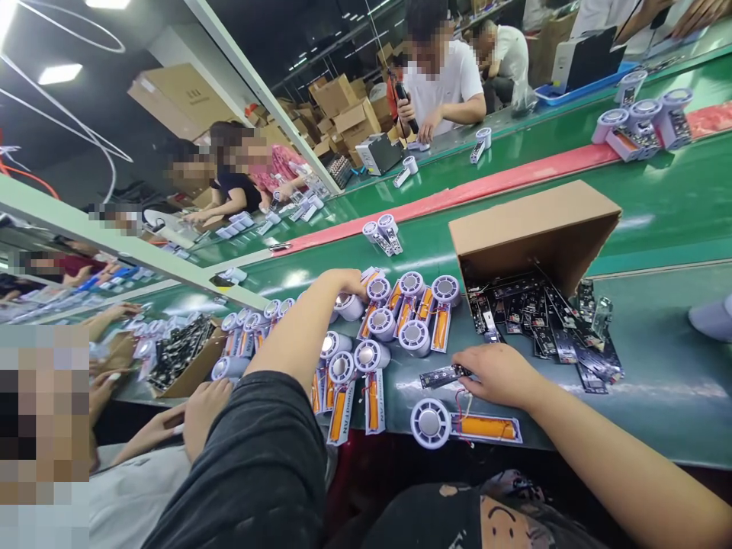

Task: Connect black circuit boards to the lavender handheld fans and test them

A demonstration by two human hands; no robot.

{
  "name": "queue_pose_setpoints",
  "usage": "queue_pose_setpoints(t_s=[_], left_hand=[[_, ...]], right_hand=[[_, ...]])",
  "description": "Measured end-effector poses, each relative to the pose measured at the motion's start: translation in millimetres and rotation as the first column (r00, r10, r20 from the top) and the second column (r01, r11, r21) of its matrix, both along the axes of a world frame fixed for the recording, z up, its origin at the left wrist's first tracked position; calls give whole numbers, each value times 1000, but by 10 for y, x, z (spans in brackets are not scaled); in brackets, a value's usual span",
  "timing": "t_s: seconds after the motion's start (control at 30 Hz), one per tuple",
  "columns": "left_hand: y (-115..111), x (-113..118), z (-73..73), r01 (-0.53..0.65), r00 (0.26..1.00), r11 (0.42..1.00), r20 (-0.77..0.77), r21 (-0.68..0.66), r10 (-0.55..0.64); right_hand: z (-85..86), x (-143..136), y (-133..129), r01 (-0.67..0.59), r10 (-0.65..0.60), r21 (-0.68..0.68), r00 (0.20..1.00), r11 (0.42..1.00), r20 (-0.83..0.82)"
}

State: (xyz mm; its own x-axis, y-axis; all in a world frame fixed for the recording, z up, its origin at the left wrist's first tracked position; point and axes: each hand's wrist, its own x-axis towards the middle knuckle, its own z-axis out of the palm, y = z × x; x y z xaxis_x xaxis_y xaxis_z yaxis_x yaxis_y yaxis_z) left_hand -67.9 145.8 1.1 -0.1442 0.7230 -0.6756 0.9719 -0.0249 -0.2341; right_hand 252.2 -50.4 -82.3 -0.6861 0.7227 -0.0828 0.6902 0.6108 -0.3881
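My right hand point(496, 371) pinches a narrow black circuit board point(439, 377) above the green work surface. Just below it lies an open handheld fan point(430, 423), its round head to the left and an orange battery with thin wires in its handle. Stretched forward, my left hand point(345, 284) curls its fingers over a pale purple handheld fan point(350, 306) at the far side of a cluster; its fingertips are partly hidden. Several more open fans point(414, 337) with orange batteries stand and lie between my hands.
A tipped cardboard box point(531, 217) spills black circuit boards point(563, 343) to the right. Beyond runs a green conveyor with a red strip point(457, 191) and fans point(382, 233). Co-workers sit at left and across. A second box of boards point(191, 370) stands at left.
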Motion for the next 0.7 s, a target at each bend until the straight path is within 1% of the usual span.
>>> queue_pose_setpoints(t_s=[0.1,0.2,0.3,0.37,0.43,0.5,0.7], left_hand=[[-29,-65,47,-65,995,998,73,18,64],[-41,-136,76,-152,974,988,175,26,145],[-65,-189,134,-250,929,968,286,10,237],[-95,-210,206,-305,890,952,358,7,282],[-135,-223,307,-349,848,937,433,19,307],[-191,-236,438,-387,798,921,516,42,312],[-495,-304,893,-471,647,871,727,142,231]], right_hand=[[-5,-2,3,-4,4,-2,1000,1000,6],[-2,-7,8,-8,8,-1,1000,1000,11],[8,-8,12,-7,7,1,1000,1000,13],[12,-6,12,-5,5,2,1000,1000,12],[10,-4,11,-2,2,3,1000,1000,8],[5,-2,9,-1,1,6,1000,1000,6],[0,-2,8,-6,6,16,1000,1000,11]])
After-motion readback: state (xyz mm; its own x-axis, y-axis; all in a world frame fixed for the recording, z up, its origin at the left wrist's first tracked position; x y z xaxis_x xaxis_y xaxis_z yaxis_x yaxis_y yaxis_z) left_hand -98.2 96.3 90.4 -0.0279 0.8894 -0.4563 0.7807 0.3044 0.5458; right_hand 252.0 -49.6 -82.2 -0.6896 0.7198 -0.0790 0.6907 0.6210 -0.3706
